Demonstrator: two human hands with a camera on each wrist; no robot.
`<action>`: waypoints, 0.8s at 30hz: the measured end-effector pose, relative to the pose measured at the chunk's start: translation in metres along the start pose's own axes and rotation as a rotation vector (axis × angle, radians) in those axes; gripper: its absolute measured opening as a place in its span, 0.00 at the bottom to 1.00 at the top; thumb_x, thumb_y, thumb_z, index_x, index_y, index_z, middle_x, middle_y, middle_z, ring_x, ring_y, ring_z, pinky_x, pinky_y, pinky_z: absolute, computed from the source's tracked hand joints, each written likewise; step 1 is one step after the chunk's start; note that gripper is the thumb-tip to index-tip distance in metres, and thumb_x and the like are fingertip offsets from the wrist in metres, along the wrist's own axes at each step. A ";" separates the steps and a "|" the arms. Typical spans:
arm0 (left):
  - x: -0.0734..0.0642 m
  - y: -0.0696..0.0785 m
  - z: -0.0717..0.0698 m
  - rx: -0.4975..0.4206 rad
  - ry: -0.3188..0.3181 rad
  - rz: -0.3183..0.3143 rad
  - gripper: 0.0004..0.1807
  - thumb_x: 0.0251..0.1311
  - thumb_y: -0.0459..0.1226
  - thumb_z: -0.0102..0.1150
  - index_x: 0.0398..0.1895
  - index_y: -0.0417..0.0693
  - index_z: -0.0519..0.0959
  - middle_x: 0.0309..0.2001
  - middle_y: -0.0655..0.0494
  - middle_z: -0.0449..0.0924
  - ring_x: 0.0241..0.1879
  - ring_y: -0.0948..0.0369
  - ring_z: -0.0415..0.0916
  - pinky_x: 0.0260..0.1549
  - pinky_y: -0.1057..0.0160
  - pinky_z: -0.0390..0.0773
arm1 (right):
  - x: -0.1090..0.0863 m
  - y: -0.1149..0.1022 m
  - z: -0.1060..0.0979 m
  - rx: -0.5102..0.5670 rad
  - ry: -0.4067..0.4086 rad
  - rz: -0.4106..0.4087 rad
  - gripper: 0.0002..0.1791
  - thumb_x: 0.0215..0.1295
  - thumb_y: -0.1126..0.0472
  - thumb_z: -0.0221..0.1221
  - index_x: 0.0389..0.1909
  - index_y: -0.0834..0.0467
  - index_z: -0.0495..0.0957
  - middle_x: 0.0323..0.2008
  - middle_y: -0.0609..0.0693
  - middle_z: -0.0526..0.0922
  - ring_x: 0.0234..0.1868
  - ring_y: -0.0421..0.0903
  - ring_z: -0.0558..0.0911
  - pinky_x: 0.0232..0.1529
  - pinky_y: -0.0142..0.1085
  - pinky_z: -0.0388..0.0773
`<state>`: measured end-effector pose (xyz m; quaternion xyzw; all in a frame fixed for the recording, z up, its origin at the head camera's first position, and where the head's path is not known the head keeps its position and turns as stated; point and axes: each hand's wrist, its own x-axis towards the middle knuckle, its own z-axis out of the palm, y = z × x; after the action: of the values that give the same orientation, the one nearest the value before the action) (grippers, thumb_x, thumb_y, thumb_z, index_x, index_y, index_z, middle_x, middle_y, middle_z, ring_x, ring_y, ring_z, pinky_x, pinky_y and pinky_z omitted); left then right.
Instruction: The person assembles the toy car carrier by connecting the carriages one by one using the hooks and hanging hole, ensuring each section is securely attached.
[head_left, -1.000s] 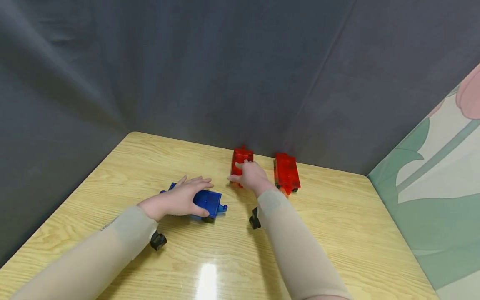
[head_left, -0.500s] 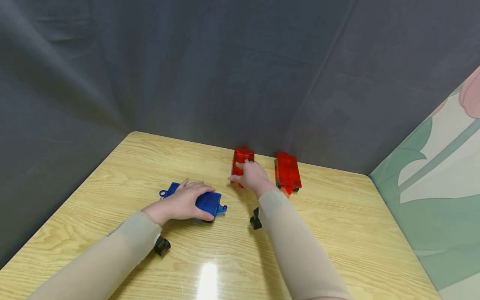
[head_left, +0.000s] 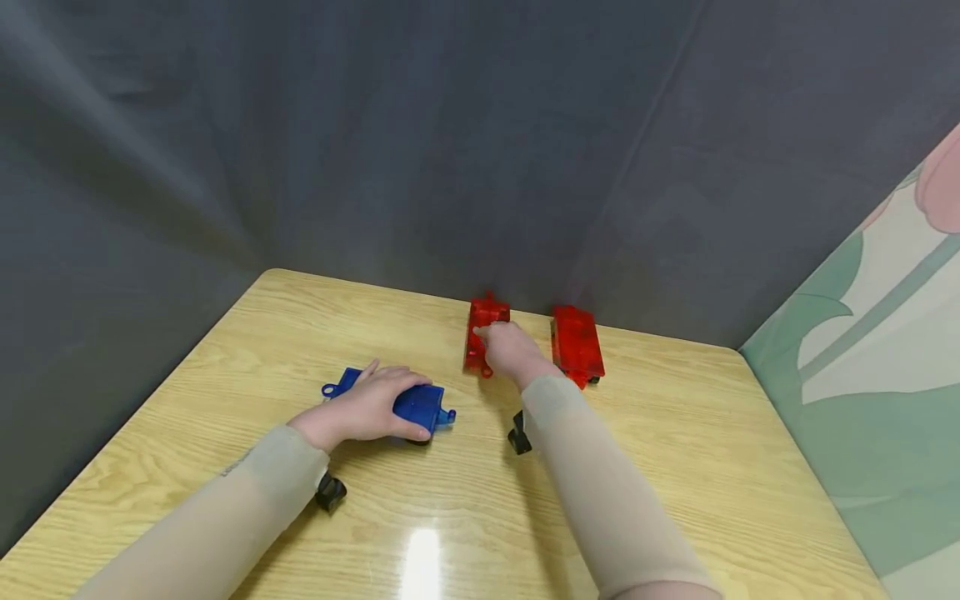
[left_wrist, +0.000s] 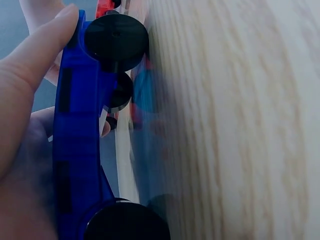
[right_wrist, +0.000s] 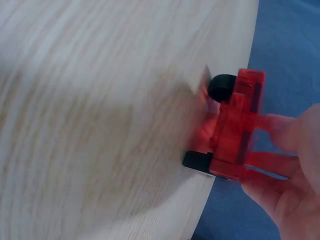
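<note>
In the head view my left hand (head_left: 367, 406) lies across a blue toy train wagon (head_left: 418, 405) with black wheels, a ring at one end and a hook at the other. Its thumb and fingers grip opposite sides; the left wrist view shows the thumb (left_wrist: 47, 42) along the near side. Farther back, my right hand (head_left: 512, 350) pinches a red toy train wagon (head_left: 474, 346) at its right side. The hand covers part of that wagon's bed. In the right wrist view the see-through red wagon (right_wrist: 235, 130) has its wheels at the wooden tabletop.
A second red wagon (head_left: 577, 340) stands right of the first, near the table's back edge. Behind the wooden table (head_left: 675, 450) hangs a dark grey curtain (head_left: 450, 150). A flower-patterned wall (head_left: 892, 375) borders the right side. Black wrist cameras (head_left: 330, 493) hang below both wrists.
My left thumb and fingers have closed on the blue wagon's sides. My right thumb has drawn in from the red wagon's left side, baring its near ring. The wagons stay nearly in place.
</note>
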<state>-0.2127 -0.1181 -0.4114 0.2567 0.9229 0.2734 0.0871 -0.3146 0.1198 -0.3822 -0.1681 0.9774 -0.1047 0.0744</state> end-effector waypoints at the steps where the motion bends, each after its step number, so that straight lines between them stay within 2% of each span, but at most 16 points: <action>1: 0.000 0.000 0.000 -0.001 0.000 0.001 0.47 0.49 0.63 0.69 0.70 0.51 0.70 0.69 0.45 0.65 0.72 0.46 0.54 0.69 0.41 0.30 | 0.001 0.001 -0.001 0.033 -0.008 0.007 0.27 0.71 0.72 0.47 0.68 0.52 0.73 0.65 0.49 0.73 0.64 0.50 0.72 0.49 0.37 0.77; 2: 0.001 0.001 0.000 -0.002 -0.001 0.002 0.47 0.49 0.63 0.69 0.70 0.51 0.70 0.69 0.45 0.65 0.72 0.46 0.54 0.69 0.41 0.30 | 0.001 0.003 -0.003 0.064 -0.013 0.017 0.30 0.68 0.75 0.45 0.68 0.53 0.73 0.65 0.50 0.74 0.63 0.49 0.72 0.47 0.36 0.77; 3: 0.001 0.001 0.001 -0.001 -0.002 0.002 0.47 0.49 0.63 0.69 0.70 0.51 0.70 0.69 0.46 0.66 0.72 0.47 0.55 0.69 0.41 0.30 | 0.001 0.006 -0.005 0.107 -0.020 0.029 0.33 0.65 0.77 0.43 0.67 0.53 0.73 0.66 0.50 0.73 0.59 0.49 0.74 0.40 0.35 0.76; 4: 0.001 0.001 0.001 -0.002 -0.004 0.002 0.47 0.49 0.62 0.70 0.70 0.51 0.70 0.69 0.46 0.65 0.72 0.47 0.54 0.69 0.41 0.30 | 0.001 0.009 -0.006 0.156 -0.024 0.037 0.33 0.64 0.77 0.42 0.67 0.54 0.74 0.66 0.51 0.72 0.52 0.48 0.76 0.33 0.34 0.73; 5: 0.001 0.002 0.000 -0.003 -0.007 0.002 0.47 0.50 0.62 0.70 0.70 0.51 0.69 0.69 0.46 0.65 0.72 0.47 0.54 0.69 0.41 0.30 | 0.000 0.012 -0.008 0.207 -0.026 0.040 0.33 0.65 0.77 0.42 0.68 0.54 0.73 0.66 0.52 0.72 0.42 0.48 0.77 0.31 0.34 0.72; 6: 0.001 0.002 0.001 -0.004 -0.008 0.003 0.46 0.50 0.62 0.70 0.70 0.51 0.69 0.69 0.46 0.65 0.72 0.46 0.54 0.69 0.41 0.29 | 0.000 0.015 -0.009 0.269 -0.024 0.052 0.32 0.66 0.76 0.41 0.68 0.54 0.73 0.65 0.54 0.72 0.33 0.47 0.74 0.25 0.34 0.68; 8: 0.001 0.003 0.001 -0.008 -0.011 0.001 0.46 0.50 0.61 0.70 0.70 0.51 0.69 0.70 0.45 0.65 0.72 0.46 0.54 0.69 0.41 0.29 | -0.001 0.023 -0.013 0.378 0.004 0.060 0.30 0.69 0.75 0.41 0.69 0.55 0.72 0.64 0.57 0.71 0.21 0.45 0.66 0.21 0.33 0.66; 10: 0.002 0.002 0.001 -0.007 -0.010 -0.001 0.46 0.50 0.62 0.70 0.71 0.52 0.69 0.70 0.45 0.64 0.72 0.46 0.53 0.69 0.41 0.29 | 0.000 0.031 -0.017 0.461 0.041 0.063 0.30 0.70 0.75 0.42 0.70 0.55 0.70 0.65 0.58 0.70 0.16 0.47 0.56 0.18 0.34 0.60; 11: 0.002 0.002 0.001 -0.006 -0.010 -0.002 0.47 0.50 0.62 0.69 0.71 0.52 0.69 0.70 0.45 0.64 0.72 0.46 0.53 0.69 0.41 0.29 | 0.000 0.034 -0.019 0.470 0.061 0.060 0.30 0.70 0.75 0.43 0.70 0.54 0.70 0.65 0.58 0.70 0.18 0.47 0.59 0.18 0.36 0.61; 12: 0.002 0.001 0.001 -0.005 -0.010 -0.003 0.47 0.50 0.62 0.69 0.71 0.52 0.69 0.70 0.45 0.64 0.72 0.46 0.53 0.69 0.41 0.29 | 0.000 0.037 -0.022 0.442 0.078 0.046 0.31 0.69 0.76 0.44 0.71 0.54 0.69 0.67 0.59 0.69 0.22 0.48 0.67 0.21 0.37 0.67; 14: 0.003 0.000 0.001 0.000 -0.008 -0.004 0.47 0.49 0.63 0.69 0.71 0.53 0.69 0.70 0.45 0.64 0.72 0.46 0.53 0.69 0.41 0.29 | 0.001 0.041 -0.024 0.302 0.094 0.012 0.34 0.67 0.76 0.47 0.73 0.53 0.67 0.71 0.58 0.64 0.41 0.53 0.77 0.37 0.41 0.78; 15: 0.003 0.000 0.001 0.000 -0.008 -0.006 0.47 0.49 0.63 0.69 0.71 0.53 0.69 0.70 0.45 0.64 0.72 0.46 0.53 0.69 0.41 0.29 | 0.001 0.043 -0.025 0.206 0.093 -0.010 0.36 0.66 0.77 0.49 0.74 0.52 0.64 0.72 0.58 0.61 0.53 0.55 0.75 0.49 0.45 0.77; 17: 0.003 0.000 0.001 0.001 -0.010 -0.007 0.47 0.49 0.64 0.69 0.71 0.53 0.69 0.70 0.46 0.64 0.73 0.47 0.53 0.69 0.41 0.29 | 0.002 0.046 -0.025 -0.005 0.089 -0.067 0.40 0.65 0.77 0.53 0.76 0.50 0.60 0.75 0.59 0.55 0.73 0.58 0.57 0.68 0.52 0.60; 18: 0.003 -0.001 0.002 0.000 -0.011 -0.007 0.47 0.49 0.64 0.69 0.71 0.53 0.69 0.70 0.46 0.64 0.73 0.47 0.53 0.69 0.41 0.29 | 0.003 0.047 -0.024 -0.103 0.089 -0.096 0.42 0.64 0.77 0.54 0.77 0.49 0.58 0.76 0.59 0.52 0.75 0.59 0.50 0.71 0.56 0.49; 20: 0.004 0.001 0.001 -0.005 -0.015 -0.006 0.47 0.49 0.63 0.69 0.71 0.53 0.69 0.70 0.46 0.64 0.73 0.47 0.52 0.69 0.41 0.29 | 0.005 0.050 -0.023 -0.251 0.089 -0.140 0.46 0.63 0.77 0.57 0.78 0.46 0.53 0.77 0.59 0.48 0.76 0.59 0.45 0.71 0.59 0.39; 24: 0.003 0.004 0.000 -0.015 -0.022 -0.005 0.46 0.49 0.61 0.70 0.71 0.53 0.69 0.70 0.46 0.64 0.73 0.47 0.52 0.69 0.41 0.29 | 0.011 0.056 -0.018 -0.430 0.084 -0.200 0.51 0.62 0.75 0.60 0.79 0.42 0.48 0.78 0.56 0.45 0.77 0.58 0.43 0.71 0.60 0.34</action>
<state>-0.2139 -0.1140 -0.4091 0.2567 0.9204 0.2775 0.0999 -0.3454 0.1705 -0.3789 -0.2717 0.9579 0.0918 -0.0147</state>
